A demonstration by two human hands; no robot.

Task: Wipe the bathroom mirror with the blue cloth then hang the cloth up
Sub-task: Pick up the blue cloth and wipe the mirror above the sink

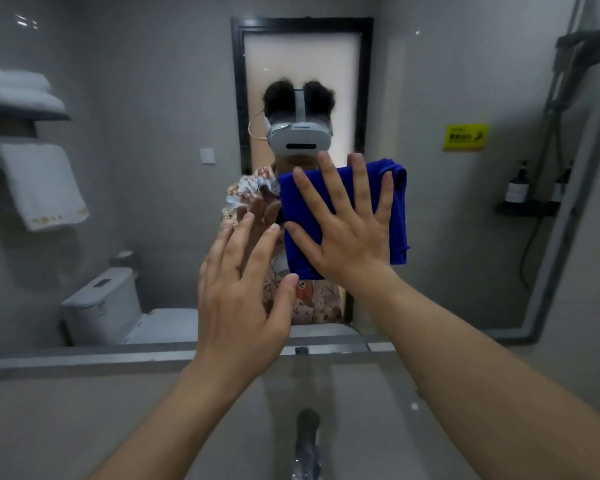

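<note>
Both hands are up at the glass. My right hand [347, 233] lies flat with fingers spread wide, pressing the blue cloth [343, 216] against the mirror [153, 168]; nothing is pinched, the palm alone keeps the cloth there. My left hand [243, 289] is open too, fingers straight, fingertips at or just off the glass beside the cloth's left edge. I cannot tell whether they actually touch.

The cloth sits folded into a pad near the middle of the mirror, over the reflection of my chest, and its right side sticks out past my fingers.

To wipe well, I judge I should keep the whole palm loaded so the pad does not slip or bunch, and move in overlapping passes. Bare left fingers on the glass would likely leave prints, so that hand is better off the surface or resting on the counter [66, 410].

For room, the glass runs wide to both sides and well above the cloth. Its lower edge meets a ledge [84, 358] just below my left wrist, and the tap [307, 438] stands under my forearms, so low strokes need care. White towels [42, 185] on a rack show only as a reflection at the left, so they hang somewhere behind me; that may be where the cloth goes afterward.
</note>
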